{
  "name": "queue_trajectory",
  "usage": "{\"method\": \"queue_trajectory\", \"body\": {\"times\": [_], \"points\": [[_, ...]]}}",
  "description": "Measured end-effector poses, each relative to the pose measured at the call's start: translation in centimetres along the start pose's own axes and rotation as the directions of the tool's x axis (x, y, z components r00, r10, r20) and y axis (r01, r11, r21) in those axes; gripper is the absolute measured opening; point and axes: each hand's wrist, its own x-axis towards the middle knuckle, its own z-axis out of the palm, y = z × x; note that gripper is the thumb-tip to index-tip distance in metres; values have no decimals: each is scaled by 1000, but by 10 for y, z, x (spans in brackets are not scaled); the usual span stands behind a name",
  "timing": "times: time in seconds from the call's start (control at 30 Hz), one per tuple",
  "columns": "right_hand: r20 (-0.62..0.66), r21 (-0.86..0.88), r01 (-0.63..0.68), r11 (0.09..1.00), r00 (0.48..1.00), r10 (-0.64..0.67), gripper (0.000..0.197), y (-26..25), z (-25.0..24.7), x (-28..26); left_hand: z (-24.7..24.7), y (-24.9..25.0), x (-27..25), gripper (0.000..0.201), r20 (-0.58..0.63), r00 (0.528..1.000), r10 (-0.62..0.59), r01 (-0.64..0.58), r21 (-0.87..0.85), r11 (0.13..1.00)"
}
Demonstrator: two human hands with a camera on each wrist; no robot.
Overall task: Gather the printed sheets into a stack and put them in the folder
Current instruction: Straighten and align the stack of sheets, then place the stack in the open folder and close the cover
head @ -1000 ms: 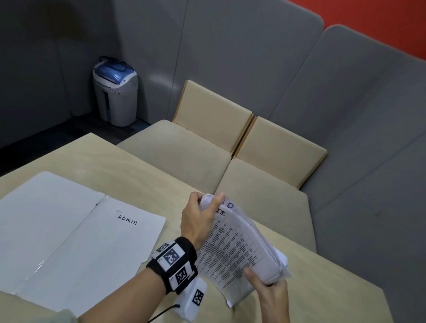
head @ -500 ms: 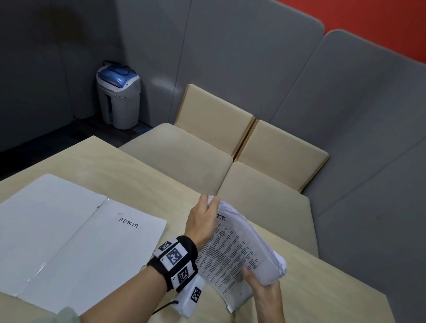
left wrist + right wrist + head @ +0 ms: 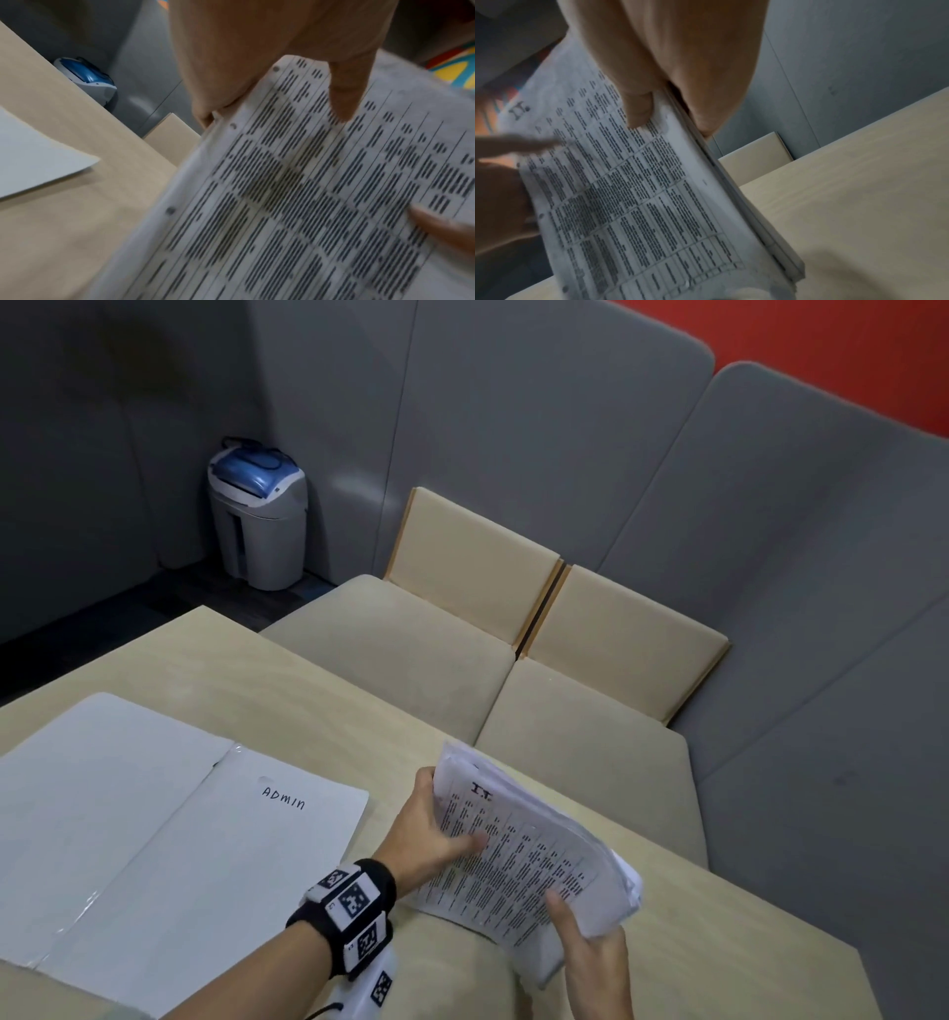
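— What surrounds the table?

— A pale wood-grain table (image 3: 318,690) stands before a beige upholstered bench (image 3: 411,654) with two square back cushions (image 3: 475,567) side by side, split by a dark gap.

— And behind that?

— Tall grey padded wall panels (image 3: 513,428), curved at the top, with a red wall (image 3: 847,346) above them. In the far left corner a grey paper shredder (image 3: 259,510) with a blue top stands on dark floor (image 3: 77,618).

— The light?

— Dim and even, darkest at the left.

Grey bin w/ blue lid (image 3: 258,513) in far-left corner, beige seat cushions (image 3: 513,629) behind wood table (image 3: 287,690).
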Motion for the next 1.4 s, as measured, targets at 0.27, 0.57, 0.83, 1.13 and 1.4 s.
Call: {"method": "queue_trajectory", "body": {"times": [0.27,0.57,0.83,1.13,1.4], "points": [[-31,-33,-69,997,997,68,26,19,10,-17,3,-39,-6,63,-6,999,41,-34,453,891],[84,52,-81,995,994,76,20,-3,-1,-26,-13,-34,-19,30,-2,999,36,-34,292,956],[283,-30,-162,986,945,164,31,-10,5,-13,-25,-39,-55,19,-97,994,45,-28,169,985],[376,-254,-91,963,908,185,28,47,66,-21,-95,-46,-91,21,-398,915,-67,195,292,936],[341,-262,-94,960,922,183,25,65,164,-34,-213,-55,-117,41,-388,859,-333,505,542,671]]}}
